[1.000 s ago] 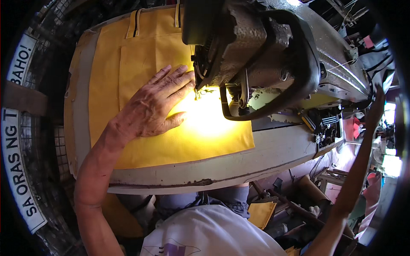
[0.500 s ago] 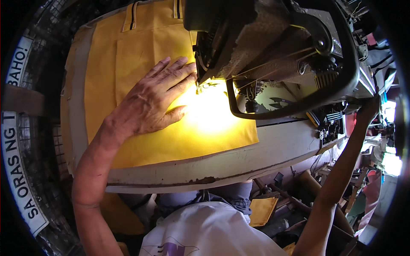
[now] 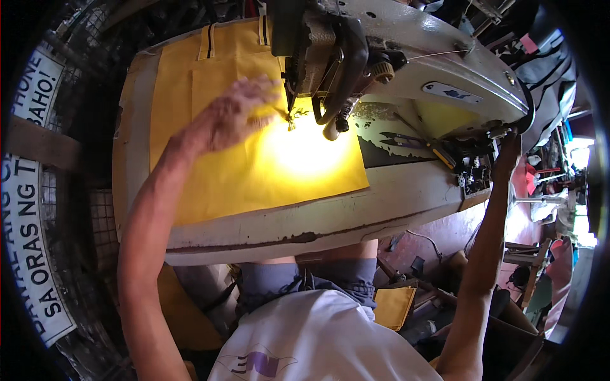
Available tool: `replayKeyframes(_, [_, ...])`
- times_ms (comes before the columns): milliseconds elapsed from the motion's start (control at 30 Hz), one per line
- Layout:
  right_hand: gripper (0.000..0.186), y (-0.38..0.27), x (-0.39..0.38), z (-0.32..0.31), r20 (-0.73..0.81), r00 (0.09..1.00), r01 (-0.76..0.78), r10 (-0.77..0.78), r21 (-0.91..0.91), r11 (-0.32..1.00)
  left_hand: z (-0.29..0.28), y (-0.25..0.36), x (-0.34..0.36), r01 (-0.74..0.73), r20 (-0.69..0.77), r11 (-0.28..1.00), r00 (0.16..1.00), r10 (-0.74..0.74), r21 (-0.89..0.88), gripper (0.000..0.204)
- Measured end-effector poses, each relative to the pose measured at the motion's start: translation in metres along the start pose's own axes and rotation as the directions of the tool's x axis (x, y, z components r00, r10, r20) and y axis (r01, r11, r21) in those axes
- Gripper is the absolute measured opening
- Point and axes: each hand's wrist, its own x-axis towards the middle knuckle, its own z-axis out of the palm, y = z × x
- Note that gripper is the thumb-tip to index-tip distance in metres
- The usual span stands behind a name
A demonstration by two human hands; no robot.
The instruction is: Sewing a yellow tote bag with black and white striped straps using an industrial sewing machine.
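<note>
Yellow fabric (image 3: pixel 241 184) lies flat on the pale sewing table, its right part under the needle area of a sewing machine (image 3: pixel 438 70). A bright lamp glow covers the cloth by the presser foot (image 3: pixel 292 119). My left hand (image 3: pixel 238 114) is blurred by motion over the fabric, just left of the needle, fingers stretched and apart with nothing in them. My right hand (image 3: pixel 506 152) reaches to the machine's right end, by the dark handwheel (image 3: pixel 527 105); its fingers are hidden in shadow. Two strap-like loops with dark stripes (image 3: pixel 207 42) show at the cloth's far edge.
Dark snips (image 3: pixel 405 140) and a yellow-handled tool (image 3: pixel 443 156) lie on the machine bed. A bobbin-winder-like mechanism (image 3: pixel 475 174) sits at the table's right end. Below the table is a folded yellow piece (image 3: pixel 393 306). Signs (image 3: pixel 47 254) hang on the left.
My left hand was resting flat on the fabric and now appears lifted and blurred. My right hand stays at the machine's right end. The view has shifted, showing more of the machine body.
</note>
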Motion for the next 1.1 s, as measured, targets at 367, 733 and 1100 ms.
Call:
replayKeyframes(367, [0.036,-0.135,-0.194,0.117,0.69,0.6,0.694,-0.404,-0.198,0.693,0.038,0.02,-0.086,0.327,-0.406,0.878,0.897,-0.173,0.35,0.049])
replayKeyframes(733, [0.027,-0.13,-0.204,0.128,0.564,0.717,0.631,-0.41,-0.275,0.726,0.087,0.127,-0.113,0.581,-0.543,0.765,0.752,-0.374,0.278,0.058])
replayKeyframes(1100, [0.024,-0.118,-0.201,0.132,0.46,0.817,0.543,-0.347,-0.41,0.733,0.096,0.132,-0.106,0.56,-0.659,0.794,0.693,-0.292,0.237,0.058])
